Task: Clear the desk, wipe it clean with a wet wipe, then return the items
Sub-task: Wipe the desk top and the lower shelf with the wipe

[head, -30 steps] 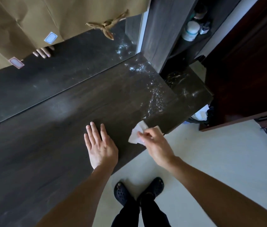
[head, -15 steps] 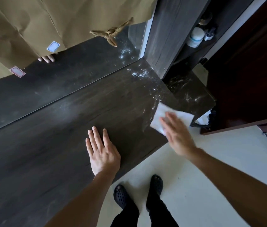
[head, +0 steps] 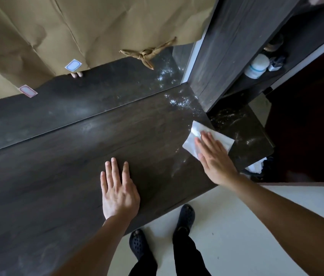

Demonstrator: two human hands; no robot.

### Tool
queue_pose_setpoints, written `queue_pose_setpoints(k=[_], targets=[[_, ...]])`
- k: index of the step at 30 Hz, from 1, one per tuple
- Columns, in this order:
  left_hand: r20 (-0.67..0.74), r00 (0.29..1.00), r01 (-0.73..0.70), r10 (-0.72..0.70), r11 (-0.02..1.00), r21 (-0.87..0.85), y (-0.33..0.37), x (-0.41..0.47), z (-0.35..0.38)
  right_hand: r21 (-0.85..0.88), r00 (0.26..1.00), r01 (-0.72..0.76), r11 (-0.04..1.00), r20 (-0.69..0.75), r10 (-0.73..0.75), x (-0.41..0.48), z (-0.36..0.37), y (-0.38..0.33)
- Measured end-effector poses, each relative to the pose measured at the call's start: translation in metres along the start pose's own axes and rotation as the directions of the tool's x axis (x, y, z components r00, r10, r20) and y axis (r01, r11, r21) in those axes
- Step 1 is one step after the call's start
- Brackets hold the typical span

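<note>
Desk (head: 57,176), wipe (head: 195,130) under right hand (head: 215,158)

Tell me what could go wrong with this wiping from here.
1. The wipe under the flat right hand sits at the right end of the desk; an outward stroke may push dust onto the lower ledge.
2. Dust in the corner by the upright panel may get missed.
3. The left hand rests flat on the desk and may leave prints.
</note>
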State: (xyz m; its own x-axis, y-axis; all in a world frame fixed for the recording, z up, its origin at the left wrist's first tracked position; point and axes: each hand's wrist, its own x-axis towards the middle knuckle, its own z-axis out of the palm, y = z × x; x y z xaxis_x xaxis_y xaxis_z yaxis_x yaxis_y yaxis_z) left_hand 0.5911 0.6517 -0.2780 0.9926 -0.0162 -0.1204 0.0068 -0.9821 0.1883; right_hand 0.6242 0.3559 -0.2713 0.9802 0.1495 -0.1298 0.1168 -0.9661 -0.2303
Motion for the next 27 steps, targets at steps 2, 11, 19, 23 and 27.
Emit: queue_pose_setpoints(k=[2, 11, 19, 23, 27], targets=[[-0.011, 1.000, 0.006, -0.007, 1.000, -0.006, 0.002, 0.001, -0.001, -0.001, 0.996, -0.093, 0.996, -0.014, 0.093, 0.046, -0.006, 0.006], [-0.030, 0.999, 0.044, -0.045, 0.999, -0.013, 0.008, 0.002, -0.005, -0.026, 0.992, 0.124, 0.992, 0.029, -0.124, -0.004, -0.005, 0.026], [-0.045, 0.993, 0.105, -0.108, 0.993, -0.051, 0.010, 0.001, -0.003, 0.029, 0.847, 0.514, 0.857, 0.138, -0.513, -0.026, 0.026, -0.041], [-0.075, 0.987, 0.141, -0.146, 0.988, -0.069, 0.010, -0.001, -0.001, -0.026, 0.969, 0.233, 0.972, 0.084, -0.230, 0.072, -0.005, -0.009], [-0.099, 0.974, 0.195, -0.204, 0.976, -0.096, 0.010, -0.001, 0.001, 0.034, 0.966, 0.244, 0.969, 0.077, -0.246, 0.055, 0.007, -0.038]])
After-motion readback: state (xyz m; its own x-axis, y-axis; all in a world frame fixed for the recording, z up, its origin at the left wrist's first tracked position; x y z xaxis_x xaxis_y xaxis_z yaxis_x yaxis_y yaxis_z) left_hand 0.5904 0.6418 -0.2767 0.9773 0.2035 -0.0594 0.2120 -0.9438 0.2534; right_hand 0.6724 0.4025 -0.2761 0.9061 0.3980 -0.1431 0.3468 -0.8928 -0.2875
